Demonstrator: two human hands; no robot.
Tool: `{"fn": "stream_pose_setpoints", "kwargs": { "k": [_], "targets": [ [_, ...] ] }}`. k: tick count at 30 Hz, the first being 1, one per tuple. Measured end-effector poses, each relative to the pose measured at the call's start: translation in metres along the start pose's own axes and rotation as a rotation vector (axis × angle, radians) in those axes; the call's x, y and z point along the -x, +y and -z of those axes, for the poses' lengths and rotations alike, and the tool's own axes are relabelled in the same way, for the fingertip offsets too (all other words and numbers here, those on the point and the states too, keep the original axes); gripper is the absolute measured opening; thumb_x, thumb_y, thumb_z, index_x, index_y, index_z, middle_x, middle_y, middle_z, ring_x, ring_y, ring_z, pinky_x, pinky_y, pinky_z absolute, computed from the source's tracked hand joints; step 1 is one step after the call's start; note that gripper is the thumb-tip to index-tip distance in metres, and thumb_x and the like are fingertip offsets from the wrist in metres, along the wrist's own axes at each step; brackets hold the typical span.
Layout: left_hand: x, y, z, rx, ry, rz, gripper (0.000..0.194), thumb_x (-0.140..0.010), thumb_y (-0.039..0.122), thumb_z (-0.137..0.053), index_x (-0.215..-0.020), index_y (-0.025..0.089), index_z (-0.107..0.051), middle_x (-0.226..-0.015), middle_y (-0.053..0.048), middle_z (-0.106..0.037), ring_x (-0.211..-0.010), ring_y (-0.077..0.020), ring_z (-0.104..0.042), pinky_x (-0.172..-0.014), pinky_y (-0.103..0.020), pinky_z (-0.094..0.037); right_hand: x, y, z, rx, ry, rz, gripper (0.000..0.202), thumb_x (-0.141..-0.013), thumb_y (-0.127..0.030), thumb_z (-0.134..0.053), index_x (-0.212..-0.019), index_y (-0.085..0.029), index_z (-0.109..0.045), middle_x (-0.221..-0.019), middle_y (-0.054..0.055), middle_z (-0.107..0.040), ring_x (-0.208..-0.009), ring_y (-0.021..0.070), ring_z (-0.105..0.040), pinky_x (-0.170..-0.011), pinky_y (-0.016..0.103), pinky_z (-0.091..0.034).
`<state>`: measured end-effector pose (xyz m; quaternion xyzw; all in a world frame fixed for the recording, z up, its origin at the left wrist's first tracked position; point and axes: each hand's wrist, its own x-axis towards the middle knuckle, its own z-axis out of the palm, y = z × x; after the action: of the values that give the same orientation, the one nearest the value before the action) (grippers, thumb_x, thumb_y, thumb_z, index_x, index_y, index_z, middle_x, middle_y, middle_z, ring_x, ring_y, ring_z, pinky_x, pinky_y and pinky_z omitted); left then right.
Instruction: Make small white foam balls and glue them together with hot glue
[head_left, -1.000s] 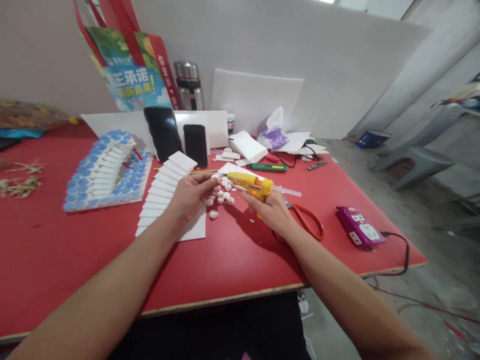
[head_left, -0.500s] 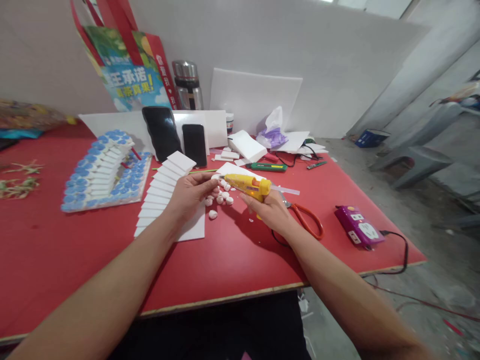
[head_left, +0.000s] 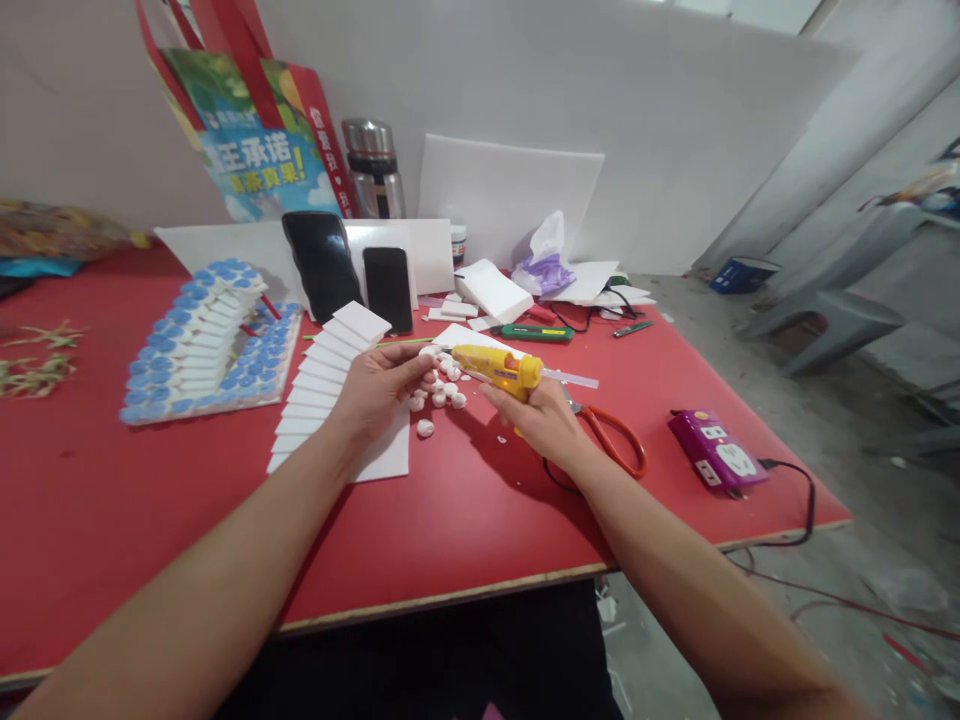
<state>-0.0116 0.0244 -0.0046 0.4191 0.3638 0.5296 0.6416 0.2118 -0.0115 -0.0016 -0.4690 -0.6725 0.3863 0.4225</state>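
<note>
My right hand (head_left: 546, 412) is wrapped round a yellow hot glue gun (head_left: 487, 364), its nozzle pointing left and a clear glue stick (head_left: 574, 379) coming out of its back. Close to the nozzle, my left hand (head_left: 386, 385) pinches a small white lump (head_left: 430, 351), partly hidden by the fingers. Several similar white lumps (head_left: 439, 393) lie on the red table just below. Beside my left hand a fan of white foam-board steps (head_left: 319, 385) stands on a white base (head_left: 388, 450).
A blue-and-white model staircase (head_left: 210, 350) stands at left. Two phones (head_left: 319, 262) lean behind the steps. Orange-handled scissors (head_left: 626, 450) lie by my right wrist, a green utility knife (head_left: 534, 333) beyond. A purple power socket (head_left: 716, 455) sits near the table's right edge.
The glue gun has shifted slightly to the right, its nozzle drawing back a little from the white lump. My left hand stays nearly in place.
</note>
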Motion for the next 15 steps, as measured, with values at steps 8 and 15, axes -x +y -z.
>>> {"fn": "stream_pose_setpoints", "kwargs": {
  "k": [8, 15],
  "targets": [
    [-0.0026, -0.0014, 0.0025, 0.042, 0.001, 0.005, 0.018, -0.078, 0.022, -0.090, -0.088, 0.010, -0.082, -0.062, -0.003, -0.066, -0.046, -0.0130, -0.062, -0.042, -0.023, -0.053, 0.0000, -0.0010, 0.0020, 0.022, 0.023, 0.006, 0.032, -0.097, -0.047, -0.066, -0.102, -0.018, -0.079, -0.058, -0.002, -0.057, -0.059, 0.0150, -0.053, -0.058, 0.028, -0.043],
    [-0.0036, -0.0023, 0.0034, 0.045, 0.013, 0.014, 0.012, -0.080, 0.020, -0.087, -0.086, 0.011, -0.082, -0.063, -0.003, -0.066, -0.048, -0.0120, -0.062, -0.044, -0.022, -0.054, 0.0011, -0.0007, 0.0025, 0.013, 0.016, 0.043, 0.033, -0.098, -0.048, -0.065, -0.100, -0.018, -0.078, -0.061, -0.003, -0.056, -0.057, 0.0129, -0.048, -0.059, 0.028, -0.043]
  ]
}}
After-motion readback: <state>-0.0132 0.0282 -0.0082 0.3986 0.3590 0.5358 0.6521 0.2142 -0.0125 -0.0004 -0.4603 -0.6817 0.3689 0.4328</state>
